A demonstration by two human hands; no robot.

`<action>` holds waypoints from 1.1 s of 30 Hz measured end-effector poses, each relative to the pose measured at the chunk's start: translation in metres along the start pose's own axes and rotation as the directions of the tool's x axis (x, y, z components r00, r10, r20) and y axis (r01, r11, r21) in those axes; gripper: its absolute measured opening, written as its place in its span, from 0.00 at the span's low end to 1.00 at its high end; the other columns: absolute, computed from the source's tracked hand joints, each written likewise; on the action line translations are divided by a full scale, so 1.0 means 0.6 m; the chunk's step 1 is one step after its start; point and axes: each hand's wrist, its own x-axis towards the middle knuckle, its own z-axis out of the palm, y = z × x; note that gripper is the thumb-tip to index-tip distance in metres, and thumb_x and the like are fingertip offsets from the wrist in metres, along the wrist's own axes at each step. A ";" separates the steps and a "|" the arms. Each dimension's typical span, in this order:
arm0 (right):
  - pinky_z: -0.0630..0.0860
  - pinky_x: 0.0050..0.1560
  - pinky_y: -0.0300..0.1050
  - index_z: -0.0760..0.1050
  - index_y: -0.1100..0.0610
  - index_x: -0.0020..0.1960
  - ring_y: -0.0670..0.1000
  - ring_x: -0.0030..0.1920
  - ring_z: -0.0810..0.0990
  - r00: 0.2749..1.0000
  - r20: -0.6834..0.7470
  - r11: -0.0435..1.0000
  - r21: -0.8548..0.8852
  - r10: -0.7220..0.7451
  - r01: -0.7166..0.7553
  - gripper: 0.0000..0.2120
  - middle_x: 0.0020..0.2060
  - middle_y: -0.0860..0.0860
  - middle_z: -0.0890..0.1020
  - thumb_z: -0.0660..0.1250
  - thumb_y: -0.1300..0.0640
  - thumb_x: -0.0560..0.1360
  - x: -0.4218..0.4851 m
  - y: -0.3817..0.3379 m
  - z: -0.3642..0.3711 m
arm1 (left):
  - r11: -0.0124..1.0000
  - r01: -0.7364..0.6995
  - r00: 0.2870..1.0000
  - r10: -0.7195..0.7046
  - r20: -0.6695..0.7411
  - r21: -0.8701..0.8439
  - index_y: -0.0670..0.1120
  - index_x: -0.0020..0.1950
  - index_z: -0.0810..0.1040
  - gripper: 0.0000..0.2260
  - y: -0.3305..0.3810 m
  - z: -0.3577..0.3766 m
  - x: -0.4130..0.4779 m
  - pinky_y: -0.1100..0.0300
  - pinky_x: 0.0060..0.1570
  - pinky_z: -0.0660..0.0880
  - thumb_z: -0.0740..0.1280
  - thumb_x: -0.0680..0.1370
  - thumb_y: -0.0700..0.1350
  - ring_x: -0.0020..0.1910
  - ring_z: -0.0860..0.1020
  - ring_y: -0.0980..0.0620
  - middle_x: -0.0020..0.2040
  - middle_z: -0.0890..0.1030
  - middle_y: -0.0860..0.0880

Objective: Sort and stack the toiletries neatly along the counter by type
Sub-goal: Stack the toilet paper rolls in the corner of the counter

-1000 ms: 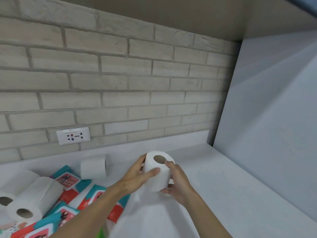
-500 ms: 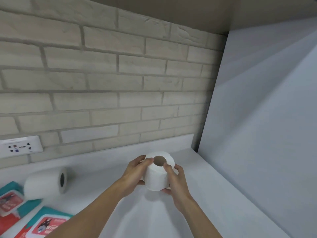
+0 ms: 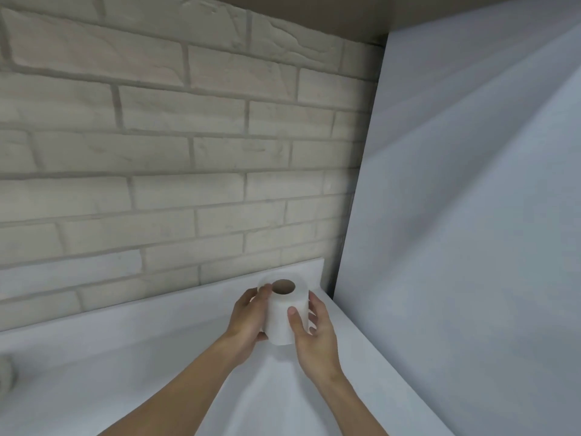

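Left hand point(image 3: 248, 320): bare, lower centre of the frame.
Right hand point(image 3: 316, 336): bare, just right of it; thumbnail short and plain.
Left forearm point(image 3: 188, 383): bare, slim, uncovered down to the bottom edge.
Right forearm point(image 3: 353, 401): bare, uncovered down to the bottom edge.

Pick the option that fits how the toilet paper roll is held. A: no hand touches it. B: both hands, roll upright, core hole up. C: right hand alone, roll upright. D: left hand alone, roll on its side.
B: the left hand and the right hand both grip the toilet paper roll, which stands upright with its core hole facing up.
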 end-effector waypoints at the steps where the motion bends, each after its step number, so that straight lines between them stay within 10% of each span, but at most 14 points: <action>1: 0.69 0.62 0.34 0.63 0.46 0.73 0.43 0.67 0.69 1.000 -0.011 1.000 -0.005 -0.004 0.003 0.27 0.66 0.41 0.72 0.66 0.45 0.76 0.014 0.007 -0.004 | 1.000 -0.002 1.000 0.002 -0.004 0.011 0.51 0.58 0.77 0.14 -0.004 0.013 0.011 0.48 0.48 0.81 0.61 0.79 0.57 0.50 0.82 0.48 0.51 0.84 0.50; 6: 0.71 0.55 0.31 0.65 0.44 0.70 0.43 0.65 0.70 0.999 -0.046 0.999 0.036 0.018 -0.017 0.21 0.60 0.37 0.74 0.64 0.48 0.79 0.073 0.020 -0.023 | 0.996 -0.020 1.000 0.021 -0.013 0.090 0.53 0.58 0.77 0.19 -0.012 0.062 0.059 0.50 0.59 0.76 0.51 0.82 0.59 0.53 0.81 0.51 0.53 0.83 0.52; 11: 0.76 0.61 0.38 0.68 0.46 0.70 0.41 0.62 0.75 0.999 -0.014 0.995 0.097 0.032 -0.030 0.18 0.60 0.44 0.79 0.61 0.53 0.81 0.132 0.039 -0.039 | 0.994 -0.031 0.998 0.036 -0.043 0.108 0.54 0.52 0.78 0.21 -0.019 0.094 0.097 0.60 0.44 0.74 0.46 0.83 0.58 0.48 0.80 0.56 0.48 0.83 0.54; 19: 0.73 0.46 0.29 0.69 0.47 0.67 0.36 0.56 0.76 0.994 -0.032 0.982 0.161 0.105 -0.098 0.15 0.57 0.39 0.78 0.50 0.51 0.84 0.207 0.063 -0.060 | 0.970 -0.145 0.989 0.135 0.063 0.194 0.56 0.57 0.80 0.15 -0.061 0.116 0.158 0.59 0.52 0.78 0.56 0.82 0.43 0.52 0.81 0.57 0.51 0.84 0.57; 33: 0.70 0.51 0.35 0.69 0.54 0.64 0.46 0.54 0.77 0.970 -0.097 0.956 0.217 0.224 -0.199 0.17 0.54 0.48 0.78 0.47 0.48 0.84 0.331 0.121 -0.060 | 0.939 -0.163 0.986 0.149 0.068 0.304 0.59 0.67 0.72 0.18 -0.125 0.148 0.260 0.51 0.64 0.74 0.57 0.81 0.42 0.60 0.77 0.57 0.60 0.80 0.56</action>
